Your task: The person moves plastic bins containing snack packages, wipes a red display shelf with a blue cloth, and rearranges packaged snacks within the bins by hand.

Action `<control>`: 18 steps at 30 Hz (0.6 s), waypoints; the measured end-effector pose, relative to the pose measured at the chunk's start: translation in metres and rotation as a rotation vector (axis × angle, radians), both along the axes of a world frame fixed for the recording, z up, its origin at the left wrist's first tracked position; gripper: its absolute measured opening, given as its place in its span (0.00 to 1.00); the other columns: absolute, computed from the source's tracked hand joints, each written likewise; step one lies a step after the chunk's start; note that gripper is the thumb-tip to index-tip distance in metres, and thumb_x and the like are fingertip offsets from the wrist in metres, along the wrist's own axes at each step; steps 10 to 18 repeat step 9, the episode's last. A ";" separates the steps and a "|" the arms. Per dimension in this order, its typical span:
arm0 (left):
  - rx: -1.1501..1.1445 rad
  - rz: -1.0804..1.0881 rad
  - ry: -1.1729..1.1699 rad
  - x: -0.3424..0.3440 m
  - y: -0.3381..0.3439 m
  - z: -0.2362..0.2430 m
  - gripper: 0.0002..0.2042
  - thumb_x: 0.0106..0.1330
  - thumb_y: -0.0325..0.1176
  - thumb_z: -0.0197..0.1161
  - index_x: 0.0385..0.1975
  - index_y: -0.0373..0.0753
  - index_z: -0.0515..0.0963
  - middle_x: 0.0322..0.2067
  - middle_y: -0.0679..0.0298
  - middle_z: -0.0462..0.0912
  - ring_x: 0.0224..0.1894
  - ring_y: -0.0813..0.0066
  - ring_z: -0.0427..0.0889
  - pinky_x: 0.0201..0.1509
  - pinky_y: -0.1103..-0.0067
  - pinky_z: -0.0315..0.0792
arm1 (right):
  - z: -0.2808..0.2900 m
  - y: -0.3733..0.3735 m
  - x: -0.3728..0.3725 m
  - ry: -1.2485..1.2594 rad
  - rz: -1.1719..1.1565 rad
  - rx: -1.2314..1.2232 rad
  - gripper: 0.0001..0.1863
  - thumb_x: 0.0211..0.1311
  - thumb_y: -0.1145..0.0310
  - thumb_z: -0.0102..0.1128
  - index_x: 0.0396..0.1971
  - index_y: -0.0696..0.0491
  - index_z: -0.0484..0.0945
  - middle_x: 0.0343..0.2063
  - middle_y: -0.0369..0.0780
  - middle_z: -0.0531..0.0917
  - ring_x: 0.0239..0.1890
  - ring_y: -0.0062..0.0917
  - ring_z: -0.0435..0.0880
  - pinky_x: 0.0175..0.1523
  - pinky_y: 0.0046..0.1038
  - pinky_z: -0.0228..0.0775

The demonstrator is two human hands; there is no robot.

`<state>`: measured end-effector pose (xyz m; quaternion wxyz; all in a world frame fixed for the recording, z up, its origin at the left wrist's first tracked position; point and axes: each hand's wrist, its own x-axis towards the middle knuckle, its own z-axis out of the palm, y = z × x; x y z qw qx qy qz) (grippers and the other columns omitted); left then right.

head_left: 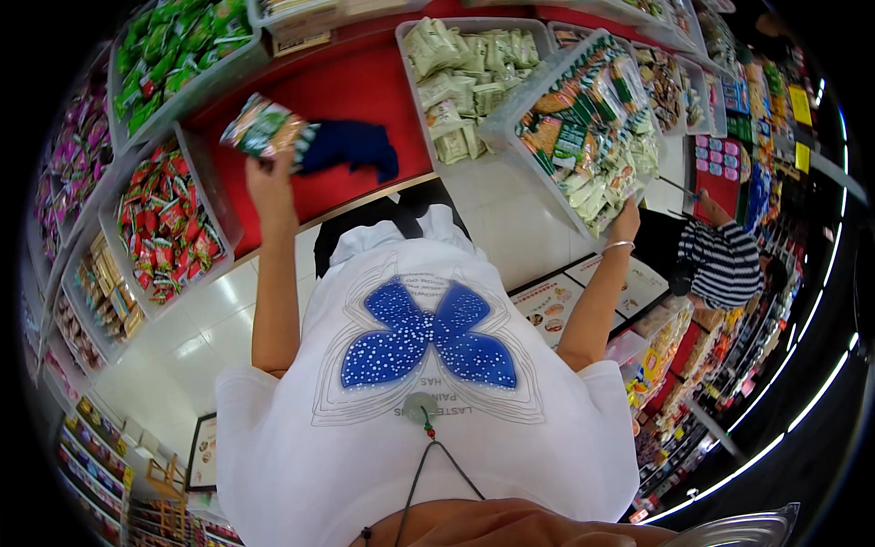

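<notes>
My left hand (271,182) is closed on the lower edge of a snack packet (266,128) with green, white and orange printing. The packet is above a red display surface (246,91), beside a crumpled dark blue cloth (351,150). At the right, my right hand (623,221) grips the near corner of a clear plastic bin (510,118), its fingers partly hidden. That bin is tilted. Similar green-and-orange packets (570,141) lie in its far part, and small pale green packets (602,196) in its near part.
Another bin of pale green packets (469,77) stands left of the tilted one. Bins of green packets (182,50) and red packets (169,223) flank the red surface at the left. A person in a striped top (720,260) is at the right, near more shelves.
</notes>
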<state>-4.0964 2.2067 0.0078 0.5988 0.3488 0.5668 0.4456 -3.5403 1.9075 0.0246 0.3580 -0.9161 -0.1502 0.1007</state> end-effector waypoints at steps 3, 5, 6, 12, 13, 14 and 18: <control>0.152 -0.234 -0.141 0.064 -0.004 0.055 0.27 0.59 0.25 0.60 0.57 0.33 0.56 0.46 0.57 0.74 0.44 0.74 0.76 0.46 0.79 0.72 | 0.025 0.024 -0.036 0.083 -0.075 0.098 0.28 0.64 0.52 0.42 0.38 0.66 0.74 0.39 0.52 0.77 0.42 0.40 0.75 0.47 0.34 0.63; 0.232 -0.391 -0.261 0.097 -0.001 0.083 0.29 0.59 0.25 0.60 0.58 0.33 0.55 0.46 0.56 0.73 0.45 0.72 0.76 0.47 0.78 0.71 | 0.022 0.017 -0.028 0.058 -0.067 0.062 0.28 0.63 0.52 0.44 0.42 0.66 0.73 0.40 0.48 0.78 0.41 0.36 0.76 0.47 0.32 0.64; 0.292 -0.461 -0.298 0.112 0.002 0.091 0.29 0.59 0.26 0.61 0.58 0.32 0.54 0.46 0.56 0.73 0.45 0.72 0.76 0.48 0.77 0.71 | 0.025 0.022 -0.032 0.110 -0.105 0.105 0.28 0.62 0.51 0.45 0.44 0.65 0.72 0.41 0.48 0.77 0.41 0.36 0.76 0.47 0.32 0.64; 0.431 -0.588 -0.229 0.144 0.002 0.115 0.32 0.59 0.29 0.62 0.61 0.37 0.53 0.48 0.56 0.74 0.47 0.72 0.75 0.48 0.77 0.71 | 0.032 0.029 -0.043 0.233 -0.186 0.190 0.30 0.61 0.48 0.45 0.48 0.61 0.71 0.47 0.48 0.76 0.47 0.37 0.75 0.51 0.32 0.63; 0.431 -0.588 -0.229 0.144 0.002 0.115 0.32 0.59 0.29 0.62 0.61 0.37 0.53 0.48 0.56 0.74 0.47 0.72 0.75 0.48 0.77 0.71 | 0.032 0.029 -0.043 0.233 -0.186 0.190 0.30 0.61 0.48 0.45 0.48 0.61 0.71 0.47 0.48 0.76 0.47 0.37 0.75 0.51 0.32 0.63; 0.431 -0.588 -0.229 0.144 0.002 0.115 0.32 0.59 0.29 0.62 0.61 0.37 0.53 0.48 0.56 0.74 0.47 0.72 0.75 0.48 0.77 0.71 | 0.032 0.029 -0.043 0.233 -0.186 0.190 0.30 0.61 0.48 0.45 0.48 0.61 0.71 0.47 0.48 0.76 0.47 0.37 0.75 0.51 0.32 0.63; 0.431 -0.588 -0.229 0.144 0.002 0.115 0.32 0.59 0.29 0.62 0.61 0.37 0.53 0.48 0.56 0.74 0.47 0.72 0.75 0.48 0.77 0.71 | 0.032 0.029 -0.043 0.233 -0.186 0.190 0.30 0.61 0.48 0.45 0.48 0.61 0.71 0.47 0.48 0.76 0.47 0.37 0.75 0.51 0.32 0.63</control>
